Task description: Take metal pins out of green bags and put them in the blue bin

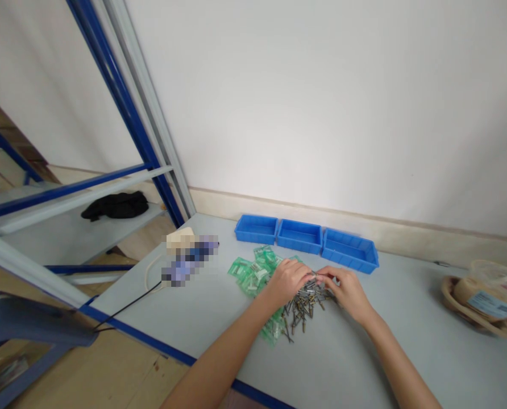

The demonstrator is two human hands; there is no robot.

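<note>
While a bluish object [189, 262], pixelated beyond naming, lies near the left end of the grey worktop [151, 307], green-printed plastic packets [253, 275] spread well to its right, partly beneath the left forearm. Over them reaches the left hand [288, 279], thumb and fingers drawn together on a tiny metal piece [315, 274]. Along the rear edge the left blue bin [256, 237], the middle blue bin [298, 245] and the right blue bin [348, 261] stand in a row, the latter two just beyond the hands, the right hand nearer the last. A heap of slender metal pieces [302, 309], some brass-coloured at one end, lies directly under the hands and toward the front edge, long axes pointing every way. The right hand [348, 289] meets the left at the fingertips, apparently pinching that same piece, whose own axis is too small to read. Well apart, on the worktop's right side, sits a tan bowl-like container [451, 295].
</note>
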